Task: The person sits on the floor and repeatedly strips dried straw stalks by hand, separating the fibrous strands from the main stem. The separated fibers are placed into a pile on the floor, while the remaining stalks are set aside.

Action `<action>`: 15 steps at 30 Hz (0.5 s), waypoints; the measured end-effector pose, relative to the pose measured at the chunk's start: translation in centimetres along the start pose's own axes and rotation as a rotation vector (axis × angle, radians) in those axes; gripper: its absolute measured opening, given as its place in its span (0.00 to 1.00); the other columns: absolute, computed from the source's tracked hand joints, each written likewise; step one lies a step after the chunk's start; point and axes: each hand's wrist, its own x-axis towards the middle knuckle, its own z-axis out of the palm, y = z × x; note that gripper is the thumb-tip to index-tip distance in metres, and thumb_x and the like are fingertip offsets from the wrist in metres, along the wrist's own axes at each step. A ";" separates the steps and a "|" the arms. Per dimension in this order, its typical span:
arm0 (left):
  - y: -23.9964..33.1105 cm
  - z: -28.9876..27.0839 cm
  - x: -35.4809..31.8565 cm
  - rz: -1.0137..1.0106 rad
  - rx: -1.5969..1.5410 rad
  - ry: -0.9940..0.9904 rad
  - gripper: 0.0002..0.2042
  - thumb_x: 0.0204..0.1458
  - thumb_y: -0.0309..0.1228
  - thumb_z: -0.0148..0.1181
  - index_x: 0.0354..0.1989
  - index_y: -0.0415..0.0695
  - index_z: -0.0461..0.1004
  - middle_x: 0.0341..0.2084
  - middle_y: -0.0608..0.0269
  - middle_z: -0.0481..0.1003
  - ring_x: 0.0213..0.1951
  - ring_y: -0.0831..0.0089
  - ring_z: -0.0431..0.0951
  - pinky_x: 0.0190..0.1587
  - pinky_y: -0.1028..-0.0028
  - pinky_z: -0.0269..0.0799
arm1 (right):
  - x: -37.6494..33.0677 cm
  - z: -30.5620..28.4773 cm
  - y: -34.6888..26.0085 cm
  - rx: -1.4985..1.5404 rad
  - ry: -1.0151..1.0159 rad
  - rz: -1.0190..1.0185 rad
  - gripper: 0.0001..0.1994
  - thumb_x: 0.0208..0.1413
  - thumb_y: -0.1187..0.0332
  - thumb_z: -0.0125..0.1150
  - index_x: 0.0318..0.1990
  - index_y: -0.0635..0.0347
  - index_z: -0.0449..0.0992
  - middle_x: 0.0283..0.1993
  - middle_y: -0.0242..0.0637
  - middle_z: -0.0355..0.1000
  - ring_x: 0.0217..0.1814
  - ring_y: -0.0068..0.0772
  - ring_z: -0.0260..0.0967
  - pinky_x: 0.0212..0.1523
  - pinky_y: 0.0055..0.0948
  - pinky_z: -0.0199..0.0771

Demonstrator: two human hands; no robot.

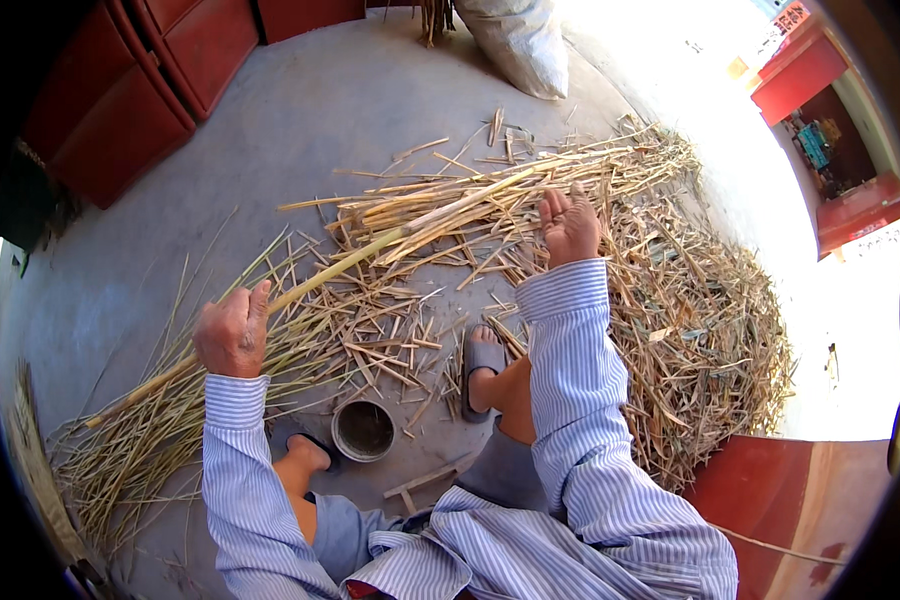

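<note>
yellow stalk | left hand closed around it | right hand half-curled, cannot tell its grip

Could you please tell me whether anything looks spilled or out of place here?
Short stalk pieces lie scattered on the floor beyond the round container, outside the dense heap at right, so they look spilled.

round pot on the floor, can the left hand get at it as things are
Probably yes: the round pot is open-topped with nothing visible covering it, but the left hand grips a long stalk and would likely need to let go first.
</note>
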 end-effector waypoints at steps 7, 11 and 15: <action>-3.0 -1.5 -1.0 -0.113 -0.046 -0.003 0.24 0.57 0.46 0.57 0.15 0.42 0.65 0.12 0.50 0.64 0.18 0.49 0.65 0.24 0.57 0.59 | -1.4 2.2 4.5 -0.306 -0.507 0.294 0.13 0.63 0.63 0.57 0.47 0.65 0.73 0.41 0.38 0.75 0.35 0.24 0.70 0.32 0.22 0.75; -5.5 -3.6 -0.2 -0.104 -0.090 -0.194 0.24 0.58 0.51 0.53 0.20 0.41 0.70 0.14 0.50 0.67 0.20 0.49 0.68 0.26 0.55 0.59 | -2.8 3.6 5.6 -0.223 -0.617 0.307 0.08 0.64 0.68 0.55 0.41 0.65 0.76 0.37 0.36 0.76 0.34 0.21 0.70 0.31 0.17 0.75; 0.5 -2.3 1.5 0.116 -0.286 -0.160 0.22 0.56 0.49 0.56 0.24 0.41 0.74 0.16 0.54 0.70 0.21 0.51 0.70 0.26 0.56 0.61 | -6.9 4.9 9.4 -0.197 -0.809 0.341 0.05 0.61 0.71 0.57 0.39 0.63 0.74 0.37 0.37 0.75 0.34 0.26 0.72 0.36 0.23 0.77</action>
